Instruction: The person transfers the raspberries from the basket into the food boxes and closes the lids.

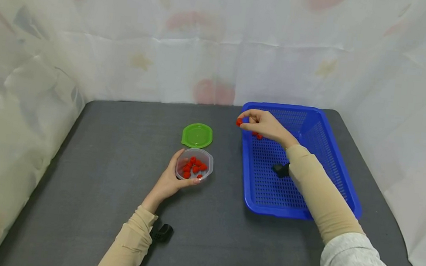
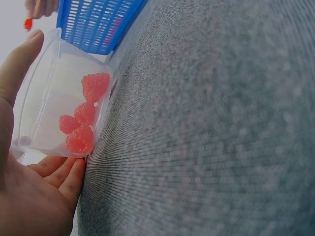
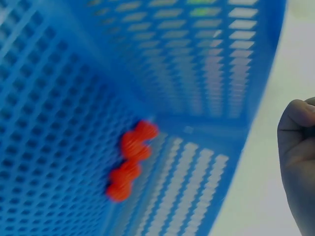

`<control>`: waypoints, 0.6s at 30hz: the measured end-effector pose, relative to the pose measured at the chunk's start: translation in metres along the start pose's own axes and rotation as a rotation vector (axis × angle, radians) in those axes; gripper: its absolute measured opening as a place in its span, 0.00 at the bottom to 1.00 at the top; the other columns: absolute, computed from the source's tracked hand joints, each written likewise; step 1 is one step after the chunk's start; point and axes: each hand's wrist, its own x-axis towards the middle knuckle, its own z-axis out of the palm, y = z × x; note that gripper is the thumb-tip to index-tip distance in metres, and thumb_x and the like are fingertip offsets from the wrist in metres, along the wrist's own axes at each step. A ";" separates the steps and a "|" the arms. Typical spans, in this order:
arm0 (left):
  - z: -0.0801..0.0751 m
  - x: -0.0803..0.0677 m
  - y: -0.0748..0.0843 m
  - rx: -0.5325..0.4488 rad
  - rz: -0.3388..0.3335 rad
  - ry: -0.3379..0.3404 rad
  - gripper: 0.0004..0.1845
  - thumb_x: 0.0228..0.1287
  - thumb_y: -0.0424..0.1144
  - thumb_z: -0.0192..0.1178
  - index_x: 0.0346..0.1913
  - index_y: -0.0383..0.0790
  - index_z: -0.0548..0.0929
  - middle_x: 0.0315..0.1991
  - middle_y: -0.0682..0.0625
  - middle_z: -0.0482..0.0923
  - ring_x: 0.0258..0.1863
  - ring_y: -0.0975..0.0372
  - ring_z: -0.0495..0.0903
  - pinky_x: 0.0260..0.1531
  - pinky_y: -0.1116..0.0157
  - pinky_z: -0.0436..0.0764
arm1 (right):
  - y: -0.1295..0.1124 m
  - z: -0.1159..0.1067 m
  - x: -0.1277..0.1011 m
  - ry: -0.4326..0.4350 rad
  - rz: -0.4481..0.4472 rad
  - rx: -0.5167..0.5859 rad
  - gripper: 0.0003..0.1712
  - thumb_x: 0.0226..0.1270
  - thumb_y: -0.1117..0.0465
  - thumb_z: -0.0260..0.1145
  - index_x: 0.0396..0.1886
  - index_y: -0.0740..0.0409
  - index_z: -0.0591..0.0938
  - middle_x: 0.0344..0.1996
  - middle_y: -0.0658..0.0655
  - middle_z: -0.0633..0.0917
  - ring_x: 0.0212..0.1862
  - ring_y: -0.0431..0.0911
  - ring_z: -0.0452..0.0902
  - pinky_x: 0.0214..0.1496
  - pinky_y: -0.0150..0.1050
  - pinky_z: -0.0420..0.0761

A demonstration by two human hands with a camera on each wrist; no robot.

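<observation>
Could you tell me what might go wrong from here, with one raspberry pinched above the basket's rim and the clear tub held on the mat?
The right hand pinches a red raspberry only at its fingertips, over the blue basket rim; it could slip and roll across the grey mat. The left hand holds the clear tub from one side only, so a careless drop could nudge or tip it. The green lid lies close behind the tub and might get knocked.

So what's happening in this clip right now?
A person's right hand pinches one red raspberry above the near-left rim of the blue basket, where a few berries lie. The left hand holds a clear tub of raspberries on the grey table, beside its green lid.
</observation>
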 end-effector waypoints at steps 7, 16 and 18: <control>0.000 -0.001 0.001 0.002 -0.018 0.001 0.57 0.44 0.52 0.73 0.72 0.61 0.45 0.68 0.49 0.60 0.68 0.55 0.62 0.67 0.48 0.60 | -0.031 0.012 0.008 -0.078 -0.107 0.007 0.16 0.63 0.52 0.63 0.51 0.46 0.79 0.14 0.48 0.60 0.15 0.41 0.49 0.24 0.36 0.59; 0.001 0.000 0.001 0.009 -0.023 0.009 0.58 0.44 0.52 0.73 0.73 0.56 0.44 0.68 0.49 0.61 0.67 0.54 0.63 0.66 0.47 0.61 | -0.051 0.037 0.026 -0.247 -0.188 0.017 0.17 0.62 0.57 0.63 0.52 0.51 0.79 0.14 0.48 0.63 0.17 0.41 0.54 0.29 0.35 0.65; 0.001 0.000 0.001 0.013 -0.021 0.009 0.58 0.44 0.52 0.73 0.73 0.56 0.44 0.68 0.49 0.61 0.66 0.54 0.64 0.66 0.47 0.61 | -0.054 0.041 0.028 -0.291 -0.204 0.001 0.17 0.62 0.59 0.62 0.52 0.51 0.78 0.14 0.48 0.63 0.17 0.41 0.54 0.29 0.35 0.65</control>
